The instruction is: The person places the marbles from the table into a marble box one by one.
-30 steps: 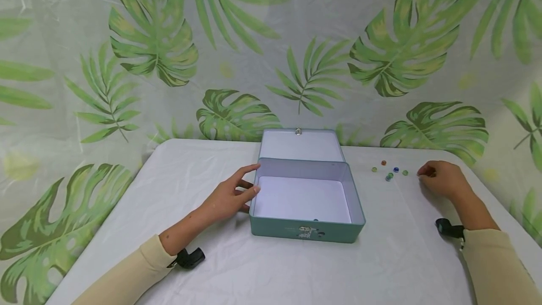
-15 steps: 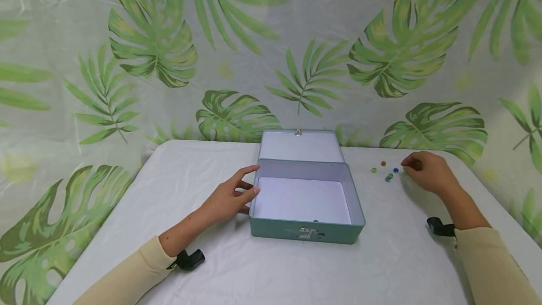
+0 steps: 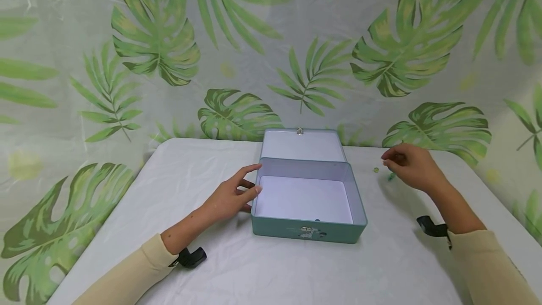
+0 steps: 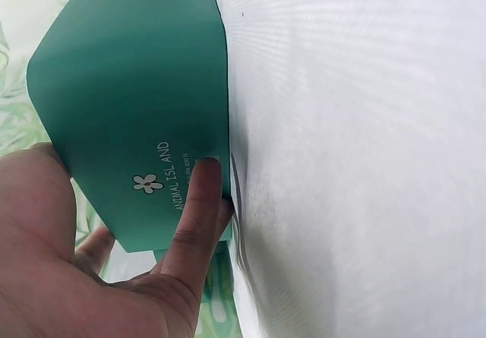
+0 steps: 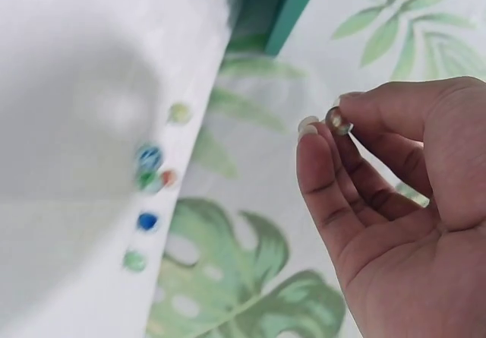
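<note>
A green tin box (image 3: pixel 288 229) stands with its lid (image 3: pixel 302 145) tilted back, and a small dark round thing (image 3: pixel 317 220) shows inside by the front wall. My left hand (image 3: pixel 226 199) rests against the box's left side with spread fingers; in the left wrist view one fingertip touches the lettered wall (image 4: pixel 144 110). My right hand (image 3: pixel 410 164) is raised off the table, right of the box. Between thumb and fingertips it pinches a glass marble (image 5: pixel 339 121). Below lie more marbles: a yellow one (image 5: pixel 179 112), a dark blue one (image 5: pixel 148 221) and a pale green one (image 5: pixel 134 260).
A light blue marble (image 5: pixel 149 156), a green one (image 5: pixel 147 180) and an orange one (image 5: pixel 168 178) sit close together near the table's edge. White cloth (image 3: pixel 237 267) covers the table. A leaf-patterned sheet (image 3: pixel 322 27) hangs behind it.
My right hand has moved left and slightly away from me, over the loose marbles, now hiding some of them in the head view. My left hand and the box stay put.
</note>
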Demonstrator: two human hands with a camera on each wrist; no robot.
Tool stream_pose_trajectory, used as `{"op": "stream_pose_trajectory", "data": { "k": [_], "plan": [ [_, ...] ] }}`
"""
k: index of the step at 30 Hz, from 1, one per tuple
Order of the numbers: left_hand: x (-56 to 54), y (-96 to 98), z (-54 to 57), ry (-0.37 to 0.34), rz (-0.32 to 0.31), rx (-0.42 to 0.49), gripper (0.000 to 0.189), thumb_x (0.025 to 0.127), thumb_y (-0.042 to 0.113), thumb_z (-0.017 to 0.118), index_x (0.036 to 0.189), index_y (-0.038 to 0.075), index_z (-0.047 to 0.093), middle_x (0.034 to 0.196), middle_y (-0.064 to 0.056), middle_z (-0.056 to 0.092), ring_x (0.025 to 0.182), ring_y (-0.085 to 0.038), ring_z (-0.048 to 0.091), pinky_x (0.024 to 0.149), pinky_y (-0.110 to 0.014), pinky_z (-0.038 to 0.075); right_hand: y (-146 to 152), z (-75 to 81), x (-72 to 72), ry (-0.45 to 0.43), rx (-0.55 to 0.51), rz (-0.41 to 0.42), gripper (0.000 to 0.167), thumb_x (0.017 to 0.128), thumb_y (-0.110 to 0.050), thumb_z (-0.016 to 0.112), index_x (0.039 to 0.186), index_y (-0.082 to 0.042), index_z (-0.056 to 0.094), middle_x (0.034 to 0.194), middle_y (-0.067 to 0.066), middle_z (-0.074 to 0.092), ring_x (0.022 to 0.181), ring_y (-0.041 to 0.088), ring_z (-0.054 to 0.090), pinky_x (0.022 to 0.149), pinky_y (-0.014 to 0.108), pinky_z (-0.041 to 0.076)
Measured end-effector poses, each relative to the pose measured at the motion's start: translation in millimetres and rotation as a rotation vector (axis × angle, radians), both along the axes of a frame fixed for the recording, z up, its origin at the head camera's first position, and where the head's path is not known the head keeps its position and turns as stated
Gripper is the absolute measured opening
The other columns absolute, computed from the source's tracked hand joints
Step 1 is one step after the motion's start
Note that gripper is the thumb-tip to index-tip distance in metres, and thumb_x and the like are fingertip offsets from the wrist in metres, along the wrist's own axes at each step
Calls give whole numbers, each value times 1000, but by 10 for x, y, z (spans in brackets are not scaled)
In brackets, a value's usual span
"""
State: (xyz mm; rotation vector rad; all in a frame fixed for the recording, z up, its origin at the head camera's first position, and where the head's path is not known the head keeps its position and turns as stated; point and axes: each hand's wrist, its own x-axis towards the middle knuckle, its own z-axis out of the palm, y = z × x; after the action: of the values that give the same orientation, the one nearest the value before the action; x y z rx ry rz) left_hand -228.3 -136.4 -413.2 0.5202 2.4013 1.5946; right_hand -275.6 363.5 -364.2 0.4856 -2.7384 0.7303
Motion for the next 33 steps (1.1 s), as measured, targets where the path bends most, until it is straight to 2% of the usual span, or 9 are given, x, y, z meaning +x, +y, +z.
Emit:
{"op": "stream_pose_trajectory", "data": {
  "k": [2, 8, 16, 22, 27, 33],
  "plan": [
    [1, 3, 5, 5, 0, 0, 66, 107, 39, 67, 164, 43, 35, 137, -17, 63, 110, -24, 75, 80, -39, 67, -67, 30, 25, 22, -10, 28, 8, 101, -8, 72, 107, -6, 76, 101, 9, 75, 87, 20, 72, 70, 22, 56],
    [-1, 2, 12, 3, 7, -15, 65, 107, 40, 67, 163, 48, 36, 137, -15, 64, 110, -23, 75, 81, -38, 66, -228, 118, 95, 80, 14, 94, 9, 99, -6, 74, 108, -6, 76, 102, 6, 73, 87, 20, 72, 73, 19, 57],
    [-13, -6, -7, 15, -4, -7, 65, 106, 43, 67, 163, 47, 35, 137, -17, 64, 106, -23, 76, 81, -38, 66, -430, 212, 198, 110, -12, 161, 8, 99, -4, 75, 106, -7, 77, 98, 2, 72, 84, 15, 70, 74, 13, 55],
    [-14, -7, -7, 18, -3, -16, 65, 106, 44, 67, 163, 46, 35, 136, -16, 64, 105, -22, 76, 81, -38, 66, -577, 227, 265, 129, -24, 224, 11, 97, -3, 77, 104, -11, 76, 97, -2, 72, 81, 11, 68, 73, 16, 56],
    [-11, -5, -8, 11, 0, -14, 65, 106, 44, 67, 163, 47, 35, 136, -16, 65, 106, -22, 76, 81, -38, 66, -662, 195, 283, 123, -9, 259, 15, 97, -1, 76, 105, -14, 76, 97, -7, 70, 82, 8, 64, 70, 23, 57],
    [-12, -6, -8, 12, 7, -17, 64, 106, 44, 68, 161, 50, 36, 137, -16, 65, 106, -22, 76, 81, -38, 66, -732, 153, 269, 131, -2, 313, 19, 94, 3, 77, 104, -13, 76, 94, -4, 70, 80, 7, 61, 65, 26, 55]
  ]
}}
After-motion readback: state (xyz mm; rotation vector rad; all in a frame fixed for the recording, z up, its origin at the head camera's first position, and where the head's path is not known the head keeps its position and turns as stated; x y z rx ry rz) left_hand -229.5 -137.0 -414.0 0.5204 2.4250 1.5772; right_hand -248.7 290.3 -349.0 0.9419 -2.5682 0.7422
